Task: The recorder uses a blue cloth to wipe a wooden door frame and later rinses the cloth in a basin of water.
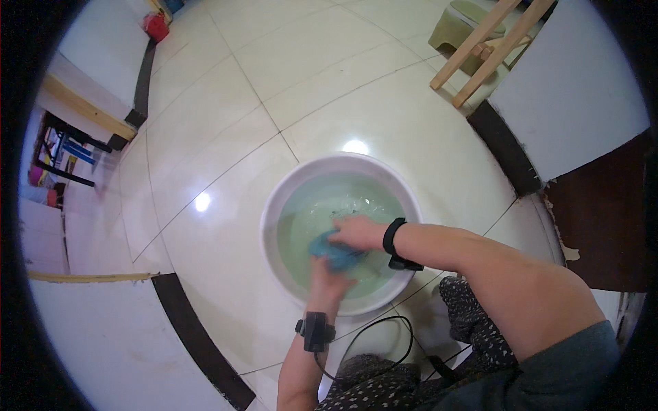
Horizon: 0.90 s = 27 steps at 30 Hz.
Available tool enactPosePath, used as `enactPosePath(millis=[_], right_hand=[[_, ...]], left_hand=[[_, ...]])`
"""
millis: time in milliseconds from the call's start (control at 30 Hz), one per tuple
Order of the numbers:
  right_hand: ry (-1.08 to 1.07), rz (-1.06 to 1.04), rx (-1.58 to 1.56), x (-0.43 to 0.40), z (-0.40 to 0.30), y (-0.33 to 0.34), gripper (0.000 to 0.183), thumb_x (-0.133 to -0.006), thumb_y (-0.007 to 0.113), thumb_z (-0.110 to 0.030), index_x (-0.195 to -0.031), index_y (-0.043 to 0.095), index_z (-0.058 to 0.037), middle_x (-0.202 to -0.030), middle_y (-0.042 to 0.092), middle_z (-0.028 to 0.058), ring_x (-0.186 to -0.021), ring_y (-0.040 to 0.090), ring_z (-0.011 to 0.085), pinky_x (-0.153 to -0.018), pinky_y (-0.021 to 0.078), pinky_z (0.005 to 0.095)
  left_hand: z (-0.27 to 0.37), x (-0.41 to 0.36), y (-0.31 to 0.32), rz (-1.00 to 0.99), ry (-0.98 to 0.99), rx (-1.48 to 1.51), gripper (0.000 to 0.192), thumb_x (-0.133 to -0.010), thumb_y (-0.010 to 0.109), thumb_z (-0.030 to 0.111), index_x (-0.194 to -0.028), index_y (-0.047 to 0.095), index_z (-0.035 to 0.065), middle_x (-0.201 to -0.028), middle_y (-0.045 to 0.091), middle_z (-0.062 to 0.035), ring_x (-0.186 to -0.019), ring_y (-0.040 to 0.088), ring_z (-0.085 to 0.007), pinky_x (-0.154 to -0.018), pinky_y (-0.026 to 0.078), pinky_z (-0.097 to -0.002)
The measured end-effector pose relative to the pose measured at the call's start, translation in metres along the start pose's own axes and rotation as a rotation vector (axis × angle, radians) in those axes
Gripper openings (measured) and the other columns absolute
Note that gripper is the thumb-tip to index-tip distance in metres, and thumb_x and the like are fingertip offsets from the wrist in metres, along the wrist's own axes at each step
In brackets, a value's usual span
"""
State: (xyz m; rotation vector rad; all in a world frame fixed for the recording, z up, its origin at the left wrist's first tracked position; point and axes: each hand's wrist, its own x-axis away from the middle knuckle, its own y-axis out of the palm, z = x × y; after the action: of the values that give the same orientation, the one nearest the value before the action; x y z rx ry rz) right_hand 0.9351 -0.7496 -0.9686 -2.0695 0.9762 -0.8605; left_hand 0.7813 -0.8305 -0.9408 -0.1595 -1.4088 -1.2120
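A white round basin [272, 205] of water stands on the tiled floor before me. In the water is a bunched blue cloth [329, 247], its outline blurred. My right hand [358, 232] reaches in from the right and grips the cloth's upper side, its fingers partly hidden by it. From below, my left hand [328, 277] holds the cloth's lower edge, with the thumb out to the right. Both hands are inside the rim, low at the water. A black strap with a small device is on each wrist.
Glossy cream tiles [221, 144] surround the basin. A black cable [411, 334] loops from the left wrist device near my knees. White walls with dark skirting [506, 149] stand on both sides. A wooden-legged piece [478, 49] and a green plastic stool [444, 31] are at the far right.
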Motion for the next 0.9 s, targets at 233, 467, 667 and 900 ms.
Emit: enactPosePath(millis=[233,467,667,900], right_hand=[[0.150,0.073,-0.554,-0.012,0.004,0.025,0.032,-0.073,0.048,-0.009,-0.105,0.055,-0.0110,-0.102,0.053,0.0159,-0.095,0.051,0.0281,-0.079,0.0421,0.0356],[-0.259,-0.021,-0.653,0.019,-0.112,-0.012,0.025,-0.080,0.051,-0.026,-0.075,0.059,-0.0028,-0.074,0.057,0.0130,-0.068,0.055,0.0234,-0.062,0.0428,0.0353],[-0.195,0.290,-0.105,-0.008,-0.080,-0.001,0.032,-0.081,0.042,-0.030,-0.067,0.058,-0.0061,-0.067,0.057,0.0150,-0.063,0.055,0.0350,-0.058,0.0423,0.0437],[0.019,0.377,-0.099,-0.019,-0.040,0.007,0.023,-0.083,0.044,-0.022,-0.075,0.058,-0.0055,-0.084,0.054,0.0190,-0.079,0.053,0.0342,-0.069,0.0433,0.0445]], left_hand=[[0.008,-0.011,0.006,-0.001,0.000,-0.007,0.063,-0.084,0.033,0.056,-0.131,0.027,0.0134,-0.134,0.032,-0.0103,-0.125,0.026,-0.0323,-0.095,0.016,-0.0631],[0.006,0.002,-0.027,-0.155,0.476,-0.040,0.037,-0.087,0.044,0.041,-0.108,0.051,0.0113,-0.102,0.053,-0.0088,-0.098,0.051,-0.0213,-0.087,0.042,-0.0352],[0.003,-0.019,-0.006,-0.172,0.178,0.517,0.028,-0.091,0.038,0.018,-0.115,0.045,0.0071,-0.108,0.052,-0.0067,-0.100,0.049,-0.0194,-0.091,0.038,-0.0343],[0.014,-0.013,0.023,-0.353,0.186,0.366,0.022,-0.092,0.036,0.024,-0.103,0.048,0.0092,-0.109,0.049,-0.0049,-0.104,0.045,-0.0185,-0.094,0.034,-0.0362]])
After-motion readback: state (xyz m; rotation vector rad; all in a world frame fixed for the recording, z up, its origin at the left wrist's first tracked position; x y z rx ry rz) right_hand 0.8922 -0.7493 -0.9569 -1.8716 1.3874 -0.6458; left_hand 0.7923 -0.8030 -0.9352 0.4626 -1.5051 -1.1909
